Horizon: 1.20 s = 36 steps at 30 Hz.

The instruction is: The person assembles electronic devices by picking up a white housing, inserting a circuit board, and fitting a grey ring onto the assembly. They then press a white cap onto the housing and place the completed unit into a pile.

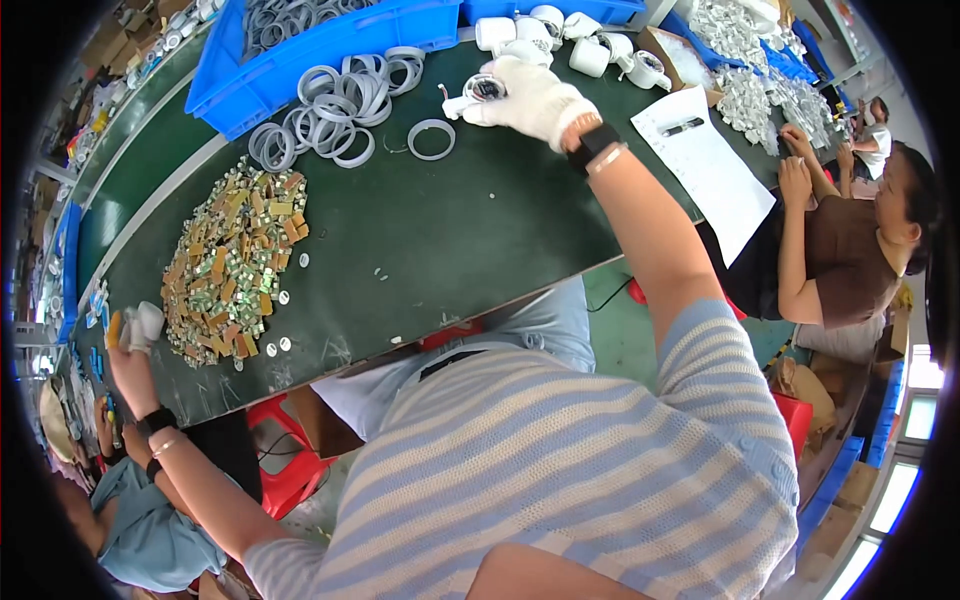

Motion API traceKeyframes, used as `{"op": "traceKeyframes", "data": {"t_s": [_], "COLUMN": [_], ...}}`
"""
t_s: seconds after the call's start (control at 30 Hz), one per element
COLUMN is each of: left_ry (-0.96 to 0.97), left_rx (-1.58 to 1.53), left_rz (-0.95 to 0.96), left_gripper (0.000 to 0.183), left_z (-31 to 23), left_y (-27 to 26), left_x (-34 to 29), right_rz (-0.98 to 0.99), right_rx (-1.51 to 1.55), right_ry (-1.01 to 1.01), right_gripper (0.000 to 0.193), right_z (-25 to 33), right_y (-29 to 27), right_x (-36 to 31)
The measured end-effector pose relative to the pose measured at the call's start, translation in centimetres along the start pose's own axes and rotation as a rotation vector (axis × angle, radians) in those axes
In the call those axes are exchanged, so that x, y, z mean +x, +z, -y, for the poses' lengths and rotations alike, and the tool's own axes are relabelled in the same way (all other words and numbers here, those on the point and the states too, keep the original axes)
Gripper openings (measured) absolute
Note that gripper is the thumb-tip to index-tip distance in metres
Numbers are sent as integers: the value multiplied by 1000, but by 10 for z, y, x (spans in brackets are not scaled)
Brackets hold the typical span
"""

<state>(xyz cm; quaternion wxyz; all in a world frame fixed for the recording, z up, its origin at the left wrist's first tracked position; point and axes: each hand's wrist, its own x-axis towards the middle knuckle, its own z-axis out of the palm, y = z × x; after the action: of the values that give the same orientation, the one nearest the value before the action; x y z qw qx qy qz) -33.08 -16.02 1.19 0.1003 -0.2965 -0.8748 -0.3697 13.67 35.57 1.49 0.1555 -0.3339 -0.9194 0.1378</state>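
Note:
My right hand (535, 100), in a white knit glove, reaches to the far part of the dark green table. Its fingers are closed around a white round housing (487, 90) with a dark centre and a short thin lead at its left. My left hand (130, 335) is stretched out to the far left, beside the heap of small circuit boards (235, 262). An orange-yellow covering shows at one finger, and something white and rounded is at the fingers. Whether that is held or worn is unclear. A single grey ring (431, 140) lies just left of my right hand.
A pile of grey rings (340, 105) lies before a blue bin (320, 70). White housings (590, 57) stand at the back. A paper sheet (715, 170) with a pen lies right. Clear plastic parts (750, 100) are heaped beyond. Co-workers (850, 230) sit on either side.

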Motion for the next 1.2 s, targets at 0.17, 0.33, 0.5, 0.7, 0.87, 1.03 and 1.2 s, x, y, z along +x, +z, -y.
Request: {"op": "traceKeyframes", "data": {"t_s": [0.17,0.33,0.5,0.7,0.87,1.03,1.2], "left_ry": [-51,-466,-647,-158,272,489,-284], "left_rx": [-361,-1370,-1360,-986,-353,-284,-1046], "left_rz": [206,1275,1158,799,608,774,845], "left_gripper": [43,91,74,80,66,54,68], "left_z": [-163,-253,-281,-283,-291,-287,-272], "left_y": [73,133,144,142,128,126,144], "left_x": [-93,-187,-180,-182,-186,-175,-186], "right_rz": [149,441,27,-103,-92,-4,159], "right_rx": [383,323,371,-394,-143,139,535], "right_ry": [-416,-710,-463,-492,-716,-656,-506], "right_gripper": [55,63,44,18,19,30,25], "right_z": [59,144,72,70,120,116,96], "right_y": [-29,-28,24,38,-14,-19,-20], "right_x": [-56,-99,-38,-35,-111,-126,-118]}}
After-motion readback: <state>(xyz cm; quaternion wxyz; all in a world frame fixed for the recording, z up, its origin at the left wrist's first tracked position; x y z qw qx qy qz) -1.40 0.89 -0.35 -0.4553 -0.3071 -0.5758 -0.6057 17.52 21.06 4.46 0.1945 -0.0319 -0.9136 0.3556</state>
